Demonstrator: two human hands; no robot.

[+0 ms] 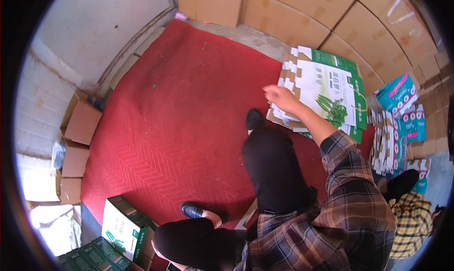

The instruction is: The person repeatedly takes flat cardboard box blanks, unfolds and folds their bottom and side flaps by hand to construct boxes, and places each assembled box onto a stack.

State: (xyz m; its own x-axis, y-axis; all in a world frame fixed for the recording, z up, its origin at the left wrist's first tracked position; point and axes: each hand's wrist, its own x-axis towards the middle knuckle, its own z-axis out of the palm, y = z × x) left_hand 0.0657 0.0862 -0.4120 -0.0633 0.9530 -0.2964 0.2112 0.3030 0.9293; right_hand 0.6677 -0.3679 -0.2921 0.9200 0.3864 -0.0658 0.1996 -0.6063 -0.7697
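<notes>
My right arm, in a plaid sleeve, stretches forward over a stack of flat folded cartons, white and green with a leafy vegetable print. At the stack's left edge is my right hand, its fingers curled in. What they hold, if anything, is hidden, and I cannot tell whether the hand touches the stack. Only a sliver of skin, probably my left hand, shows at the lower edge beside my left knee. Its fingers are hidden. Next to it stands a made-up white and green carton with a similar print.
A red rug covers the floor under my feet. Large brown cartons line the back and right. Teal and pink flat cartons are stacked at right, near a person in yellow checked clothing. Open brown boxes stand at left.
</notes>
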